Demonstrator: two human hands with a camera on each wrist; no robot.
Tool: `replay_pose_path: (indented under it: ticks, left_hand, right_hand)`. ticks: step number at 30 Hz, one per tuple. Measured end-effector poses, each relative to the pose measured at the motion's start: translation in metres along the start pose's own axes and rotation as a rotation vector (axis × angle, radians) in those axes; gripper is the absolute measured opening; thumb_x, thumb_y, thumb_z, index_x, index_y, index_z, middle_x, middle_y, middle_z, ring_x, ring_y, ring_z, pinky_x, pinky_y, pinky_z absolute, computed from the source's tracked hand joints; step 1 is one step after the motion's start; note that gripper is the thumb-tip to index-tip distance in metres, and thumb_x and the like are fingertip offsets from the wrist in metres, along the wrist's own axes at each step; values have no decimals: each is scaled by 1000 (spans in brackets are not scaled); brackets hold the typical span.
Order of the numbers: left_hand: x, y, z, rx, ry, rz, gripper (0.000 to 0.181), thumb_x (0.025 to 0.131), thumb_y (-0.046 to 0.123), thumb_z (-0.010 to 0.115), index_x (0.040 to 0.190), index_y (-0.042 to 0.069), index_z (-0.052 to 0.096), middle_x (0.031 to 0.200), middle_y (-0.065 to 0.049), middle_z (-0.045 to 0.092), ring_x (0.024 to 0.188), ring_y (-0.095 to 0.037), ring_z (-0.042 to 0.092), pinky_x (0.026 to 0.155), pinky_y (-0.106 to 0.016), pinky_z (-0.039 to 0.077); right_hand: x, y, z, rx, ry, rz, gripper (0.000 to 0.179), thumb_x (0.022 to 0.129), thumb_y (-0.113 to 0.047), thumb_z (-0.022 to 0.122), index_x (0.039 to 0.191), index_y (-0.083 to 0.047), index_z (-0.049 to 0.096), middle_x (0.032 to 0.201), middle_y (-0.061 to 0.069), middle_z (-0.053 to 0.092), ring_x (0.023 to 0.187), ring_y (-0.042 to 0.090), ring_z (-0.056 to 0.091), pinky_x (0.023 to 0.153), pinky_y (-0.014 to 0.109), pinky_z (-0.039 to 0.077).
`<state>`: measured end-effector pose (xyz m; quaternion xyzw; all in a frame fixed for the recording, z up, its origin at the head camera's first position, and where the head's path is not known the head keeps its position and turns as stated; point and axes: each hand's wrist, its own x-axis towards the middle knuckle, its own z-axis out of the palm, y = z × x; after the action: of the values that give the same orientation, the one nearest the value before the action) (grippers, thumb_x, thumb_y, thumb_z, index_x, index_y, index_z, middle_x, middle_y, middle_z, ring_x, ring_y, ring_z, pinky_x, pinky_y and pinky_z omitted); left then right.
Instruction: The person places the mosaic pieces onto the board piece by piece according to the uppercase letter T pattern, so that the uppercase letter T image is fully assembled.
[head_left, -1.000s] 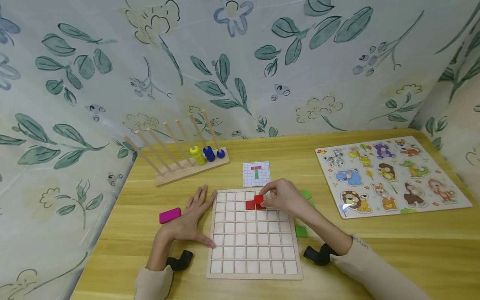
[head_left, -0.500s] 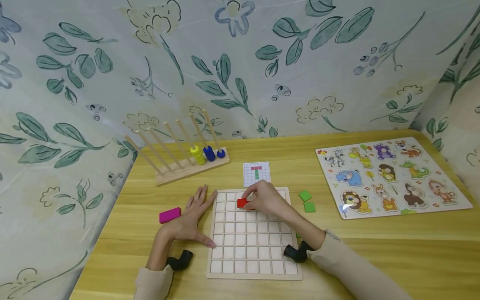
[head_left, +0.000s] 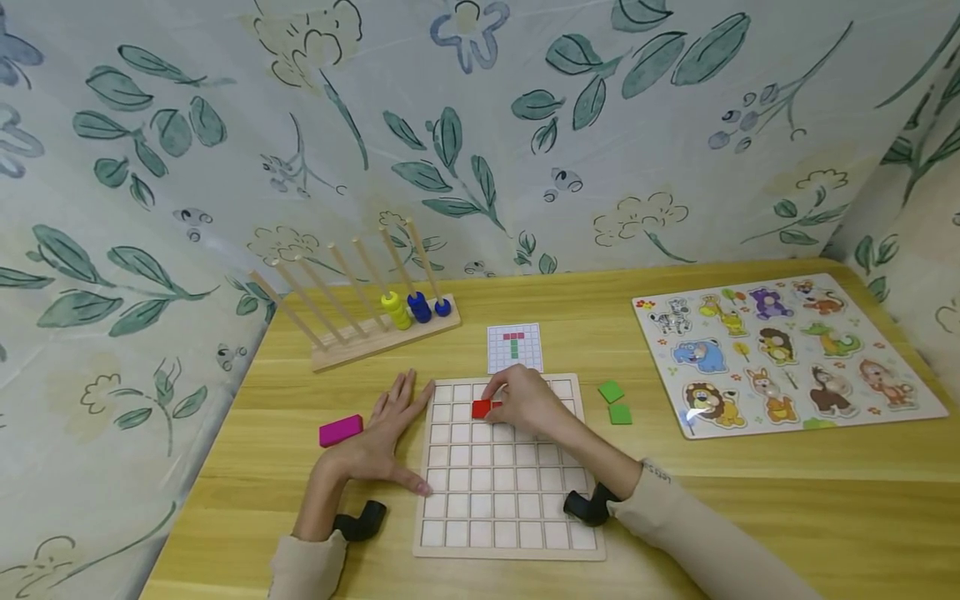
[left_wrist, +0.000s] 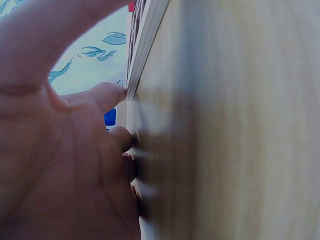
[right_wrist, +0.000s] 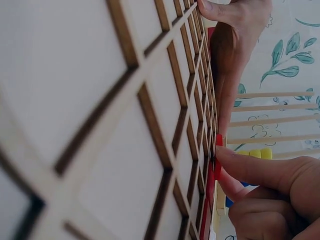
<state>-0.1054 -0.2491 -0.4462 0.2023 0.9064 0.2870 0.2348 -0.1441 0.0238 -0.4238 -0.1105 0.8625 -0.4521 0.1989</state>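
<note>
My right hand (head_left: 528,402) pinches a red square tile (head_left: 481,409) between thumb and index finger, at a cell in the second row of the wooden grid board (head_left: 513,517). In the right wrist view that tile (right_wrist: 218,157) stands at the board's surface, with more red (right_wrist: 206,217) lying in the cells beside it. The hand mostly hides those placed red tiles in the head view. Spread wide, my left hand (head_left: 378,442) rests on the table, its thumb and index fingertip at the board's left edge. The left wrist view shows the index finger (left_wrist: 107,95) against that edge.
Behind the board lies a pattern card (head_left: 514,348) with a pink-and-green T. Green tiles (head_left: 619,414) lie to the right, near an animal puzzle (head_left: 780,358). A peg stand (head_left: 386,333) with yellow and blue beads is at back left; a magenta block (head_left: 341,431) lies left.
My right hand has moved left with the red tile, from over the placed red tiles to the cell left of them. The left hand has stayed in place.
</note>
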Motion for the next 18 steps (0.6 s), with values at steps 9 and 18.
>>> replay_pose_path:
  ticks: [9, 18]
  left_hand:
    - [0, 0, 0, -4, -1, -7, 142, 66, 49, 96, 168, 24, 1, 172, -14, -26, 158, -37, -27, 126, -70, -6]
    - [0, 0, 1, -6, -2, -10, 141, 66, 49, 96, 168, 25, 1, 172, -14, -26, 158, -38, -27, 126, -70, -6]
  right_hand:
    - [1, -1, 3, -20, 4, 5, 18, 79, -2, 88, 92, -5, 76, 55, -3, 45, 51, 9, 37, 50, 21, 29]
    - [-1, 1, 5, -34, 13, -15, 19, 76, -1, 89, 89, -6, 77, 57, -2, 51, 53, 10, 42, 50, 22, 33]
